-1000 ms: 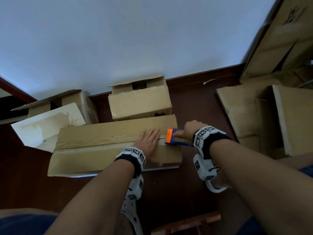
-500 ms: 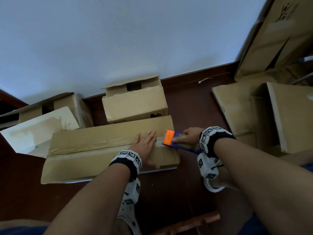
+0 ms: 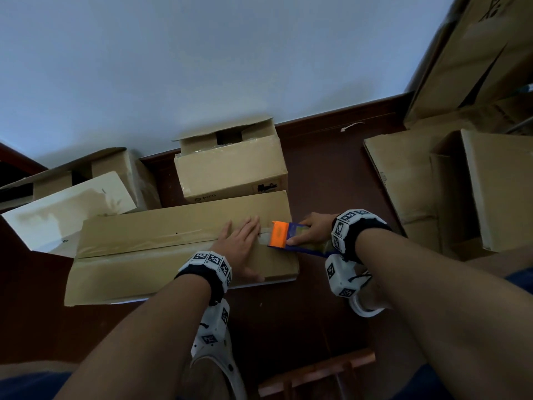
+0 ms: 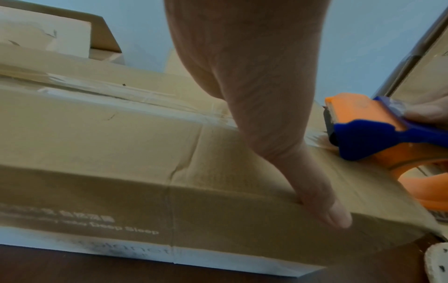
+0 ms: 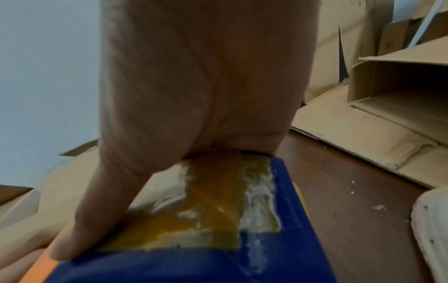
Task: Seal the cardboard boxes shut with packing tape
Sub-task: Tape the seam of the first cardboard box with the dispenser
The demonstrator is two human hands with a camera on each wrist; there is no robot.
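A long flat cardboard box (image 3: pixel 150 255) (image 4: pixel 121 153) lies on the dark floor with a shiny strip of tape (image 3: pixel 161 241) along its centre seam. My left hand (image 3: pixel 240 245) (image 4: pixel 254 92) presses flat on the box top near its right end, thumb over the near edge. My right hand (image 3: pixel 313 230) (image 5: pixel 194 95) grips a blue and orange tape dispenser (image 3: pixel 291 236) (image 4: pixel 373 130) (image 5: pixel 218 220) at the box's right edge, its orange head just right of my left fingertips.
An open box (image 3: pixel 230 166) stands behind the long one by the wall. More open boxes (image 3: pixel 86 180) sit at the left. Flattened and open cartons (image 3: pixel 450 192) (image 5: pixel 387 114) crowd the right. My white shoes (image 3: pixel 219 368) and a wooden piece (image 3: pixel 317 373) are near me.
The dispenser stays at the box's right end, shifting slightly toward the edge. My left hand keeps pressing the box top. The view has tilted a little.
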